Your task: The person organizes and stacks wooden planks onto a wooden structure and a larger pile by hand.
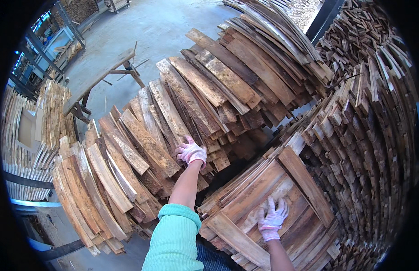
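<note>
My left hand (191,151), in a pale pinkish knit glove, reaches to the near end of a long wooden board (169,108) on the wide pile. Its fingers are curled over the board's end. Lower right, my right hand (272,217), gloved alike, lies on a neat stack of boards (259,194) with its fingers apart. Two boards lie crosswise on that stack: one along the right side (305,186) and another (238,240) at the near left. The underside of the left hand's grip is hidden.
Tall walls of stacked wood (367,131) rise on the right. A dark gap separates the wide pile from the neat stack. Beyond the pile stands a wooden trestle bench (101,79) on concrete floor. More stacked wood (19,113) and a dark metal post (324,20) stand around.
</note>
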Available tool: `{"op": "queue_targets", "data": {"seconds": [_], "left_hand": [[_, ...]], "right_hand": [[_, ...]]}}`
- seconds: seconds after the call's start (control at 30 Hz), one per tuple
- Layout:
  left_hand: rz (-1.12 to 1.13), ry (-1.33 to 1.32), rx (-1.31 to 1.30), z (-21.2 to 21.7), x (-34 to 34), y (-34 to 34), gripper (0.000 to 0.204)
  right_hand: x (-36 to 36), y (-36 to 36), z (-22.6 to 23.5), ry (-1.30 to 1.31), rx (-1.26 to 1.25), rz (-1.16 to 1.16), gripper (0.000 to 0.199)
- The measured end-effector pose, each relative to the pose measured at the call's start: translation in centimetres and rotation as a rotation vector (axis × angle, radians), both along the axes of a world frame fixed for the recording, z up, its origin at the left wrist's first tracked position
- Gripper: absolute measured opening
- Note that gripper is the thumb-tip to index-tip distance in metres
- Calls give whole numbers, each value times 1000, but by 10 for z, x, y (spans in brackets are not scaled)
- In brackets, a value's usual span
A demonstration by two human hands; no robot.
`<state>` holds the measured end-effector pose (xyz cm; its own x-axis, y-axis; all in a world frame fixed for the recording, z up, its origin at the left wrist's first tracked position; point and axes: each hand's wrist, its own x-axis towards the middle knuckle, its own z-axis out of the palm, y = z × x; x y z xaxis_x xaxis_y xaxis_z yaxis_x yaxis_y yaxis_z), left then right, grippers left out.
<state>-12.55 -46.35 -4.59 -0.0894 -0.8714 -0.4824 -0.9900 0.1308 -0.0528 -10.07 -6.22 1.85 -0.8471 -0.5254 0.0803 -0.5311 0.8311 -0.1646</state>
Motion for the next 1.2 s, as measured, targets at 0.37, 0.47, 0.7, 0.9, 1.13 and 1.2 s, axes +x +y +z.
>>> {"op": "queue_targets", "data": {"seconds": [0.37, 0.47, 0.7, 0.9, 1.13, 1.2], "left_hand": [[432, 1475, 816, 115, 199, -7, 94], [455, 1857, 1044, 183, 251, 96, 83], [-11, 1753, 1095, 186, 303, 332, 102], [-695, 1171, 780, 169, 310, 452, 94], [-560, 1013, 749, 180, 334, 443, 58], [-540, 1058, 712, 172, 344, 445, 57]], "right_hand": [[4, -1, 2, 22, -27, 10, 59], [4, 2, 3, -22, 45, -53, 61], [-9, -1, 90, -1010, -853, 146, 69], [70, 56, 151, -821, -612, 73, 98], [136, 131, 79, -273, 295, 276, 89], [147, 121, 68, -199, 286, 256, 87]]}}
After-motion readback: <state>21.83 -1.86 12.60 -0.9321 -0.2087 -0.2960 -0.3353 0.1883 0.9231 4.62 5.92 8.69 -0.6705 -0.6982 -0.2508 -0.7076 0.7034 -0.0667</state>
